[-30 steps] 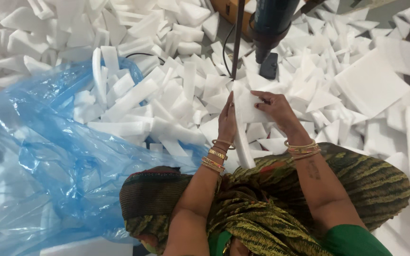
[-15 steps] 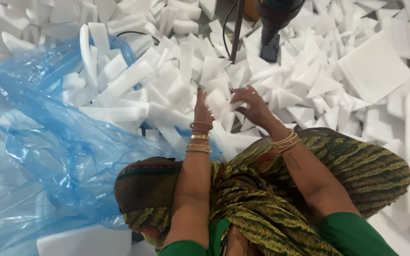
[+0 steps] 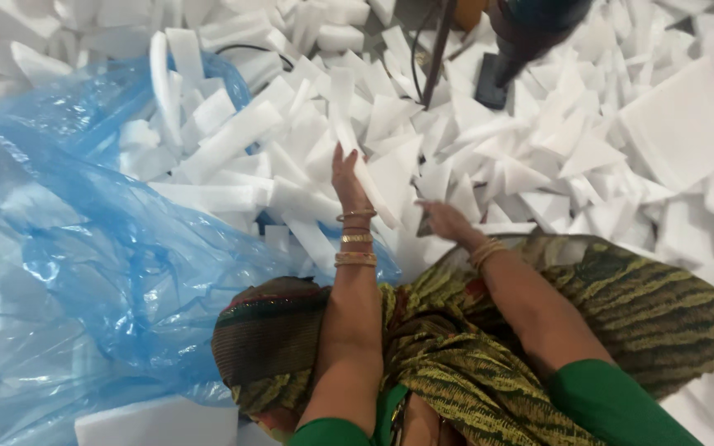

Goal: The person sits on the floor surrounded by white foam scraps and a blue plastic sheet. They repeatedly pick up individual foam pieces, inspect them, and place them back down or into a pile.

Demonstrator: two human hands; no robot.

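- Above the lap, left hand (image 3: 347, 177) grips a long white foam strip (image 3: 359, 161) (upright, tilted).
- Right hand (image 3: 448, 223) rests on foam offcuts (image 3: 539, 157); finger spread unclear.
- Blue plastic bag (image 3: 84, 248) lies left.

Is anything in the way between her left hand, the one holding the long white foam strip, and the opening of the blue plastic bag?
Nothing visible blocks it. The left hand holds the foam strip just right of the blue bag, with only loose foam pieces at the mouth.

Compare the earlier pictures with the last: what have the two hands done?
The left hand has carried a long white foam strip leftward toward the crumpled blue plastic bag. The right hand has let go and dropped onto the foam pile. The bag has stayed put.
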